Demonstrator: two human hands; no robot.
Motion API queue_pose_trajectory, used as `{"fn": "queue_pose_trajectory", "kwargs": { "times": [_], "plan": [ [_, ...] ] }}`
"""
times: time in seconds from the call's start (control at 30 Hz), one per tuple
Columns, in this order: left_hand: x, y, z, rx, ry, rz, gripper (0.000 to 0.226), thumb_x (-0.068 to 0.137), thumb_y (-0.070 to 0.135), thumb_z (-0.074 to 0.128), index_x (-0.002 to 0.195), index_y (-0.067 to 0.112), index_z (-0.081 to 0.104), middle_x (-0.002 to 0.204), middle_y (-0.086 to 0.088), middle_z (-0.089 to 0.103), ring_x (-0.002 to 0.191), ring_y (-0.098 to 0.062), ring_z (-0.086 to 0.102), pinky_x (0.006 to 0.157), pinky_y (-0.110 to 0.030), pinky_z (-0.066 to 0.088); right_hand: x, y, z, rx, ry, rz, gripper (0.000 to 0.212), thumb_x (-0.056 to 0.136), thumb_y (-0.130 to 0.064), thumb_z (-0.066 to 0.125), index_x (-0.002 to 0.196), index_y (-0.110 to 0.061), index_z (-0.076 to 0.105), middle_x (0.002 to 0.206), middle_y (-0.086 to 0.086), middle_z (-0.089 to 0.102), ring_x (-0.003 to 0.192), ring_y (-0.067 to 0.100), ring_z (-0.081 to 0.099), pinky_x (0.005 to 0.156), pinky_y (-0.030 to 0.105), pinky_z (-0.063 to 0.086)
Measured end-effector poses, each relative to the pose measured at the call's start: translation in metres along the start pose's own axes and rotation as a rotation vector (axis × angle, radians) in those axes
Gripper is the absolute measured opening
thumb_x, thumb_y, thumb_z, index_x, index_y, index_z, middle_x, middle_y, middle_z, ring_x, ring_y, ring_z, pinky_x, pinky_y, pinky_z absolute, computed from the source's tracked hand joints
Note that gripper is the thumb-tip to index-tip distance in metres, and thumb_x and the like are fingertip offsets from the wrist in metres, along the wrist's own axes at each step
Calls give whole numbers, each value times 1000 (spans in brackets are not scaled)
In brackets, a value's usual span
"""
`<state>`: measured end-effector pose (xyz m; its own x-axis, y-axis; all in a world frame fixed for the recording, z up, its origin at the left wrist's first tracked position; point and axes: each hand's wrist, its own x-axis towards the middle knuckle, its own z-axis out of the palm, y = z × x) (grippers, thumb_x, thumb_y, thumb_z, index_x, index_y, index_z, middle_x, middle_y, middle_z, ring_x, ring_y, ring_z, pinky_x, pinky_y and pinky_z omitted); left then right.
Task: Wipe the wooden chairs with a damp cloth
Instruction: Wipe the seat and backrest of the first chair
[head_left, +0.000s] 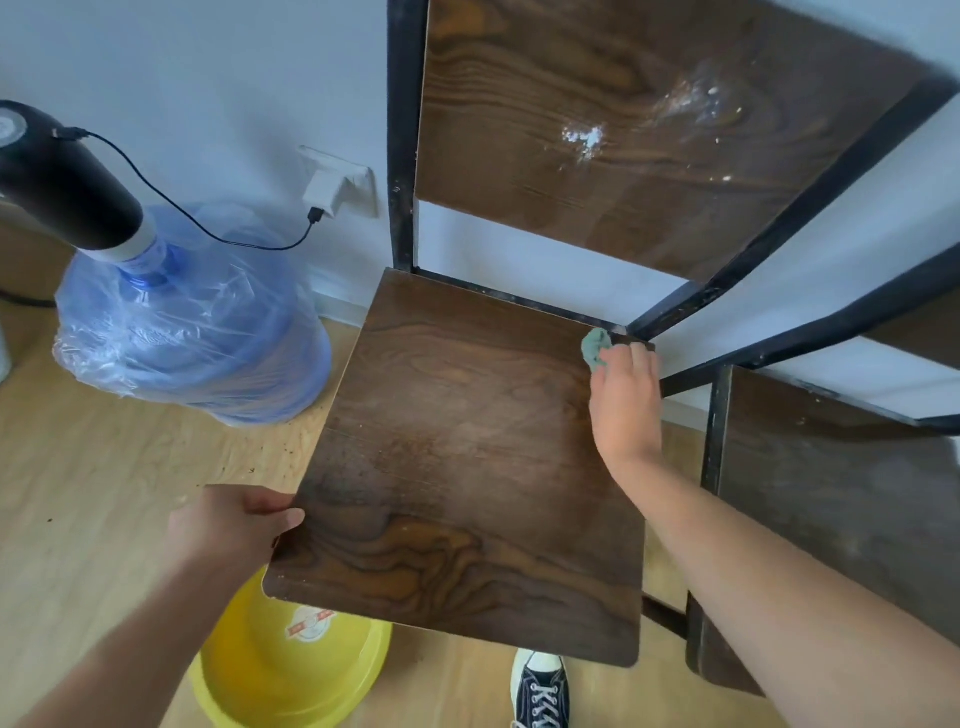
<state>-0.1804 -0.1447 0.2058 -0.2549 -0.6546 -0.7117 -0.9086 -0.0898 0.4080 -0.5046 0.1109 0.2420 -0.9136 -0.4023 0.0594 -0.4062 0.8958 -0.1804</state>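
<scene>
At two o'clock on the seat (457, 447), our right hand (626, 400) holds the cloth (595, 347) while our left hand (234, 525) grips the edge, so we should press flat and rub slowly.

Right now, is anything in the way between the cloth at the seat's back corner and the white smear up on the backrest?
Nothing visible blocks it. The green cloth under the right hand sits on the seat; open wall gap separates it from the backrest smear.
</scene>
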Motion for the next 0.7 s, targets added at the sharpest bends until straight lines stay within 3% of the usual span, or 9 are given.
{"fn": "queue_pose_trajectory", "kwargs": {
  "times": [0.17,0.23,0.33,0.43,0.53,0.63,0.7],
  "plan": [
    [10,-6,2,-53,-8,-7,15,77,26,97,75,37,87,78,-4,82,86,-43,80,87,-58,67,16,46,-11,86,35,164,26,99,-4,57,124,-2,62,123,15,59,116,26,54,97,33,51],
    [12,-7,2,-89,-22,-13,25,77,25,97,72,46,85,84,-6,83,87,-41,80,89,-57,66,20,44,-8,135,45,137,30,99,-3,56,129,-4,62,125,14,60,118,25,55,99,32,49],
    [15,-9,2,-145,-30,-22,30,78,20,97,68,45,84,85,-10,83,83,-38,81,91,-56,66,0,37,-1,180,11,10,35,99,-2,57,133,-6,63,126,11,62,118,22,53,102,29,47],
    [17,-10,2,-168,-44,-19,30,79,20,96,68,45,84,91,-11,82,88,-38,81,94,-58,65,-58,45,-3,214,-8,-141,35,93,5,62,125,-5,69,116,9,68,106,22,55,95,26,48],
    [13,-7,2,-189,-52,-18,35,81,18,95,66,47,83,93,-12,81,91,-38,80,96,-58,64,-138,55,-13,239,-11,-136,38,87,13,65,120,-5,72,113,7,70,102,22,56,95,28,49],
    [7,-2,0,-175,-51,-24,39,81,18,95,62,49,81,84,-8,82,87,-36,81,94,-56,65,-216,44,-16,293,-113,-106,44,83,10,71,123,-9,70,116,3,69,107,18,58,98,39,52],
    [3,1,-2,-159,-49,-29,34,80,21,96,61,46,82,72,-3,82,83,-35,81,92,-54,66,-257,27,-10,312,-187,-158,52,77,9,77,125,-11,69,119,3,69,109,16,57,100,37,51]
  ]
}}
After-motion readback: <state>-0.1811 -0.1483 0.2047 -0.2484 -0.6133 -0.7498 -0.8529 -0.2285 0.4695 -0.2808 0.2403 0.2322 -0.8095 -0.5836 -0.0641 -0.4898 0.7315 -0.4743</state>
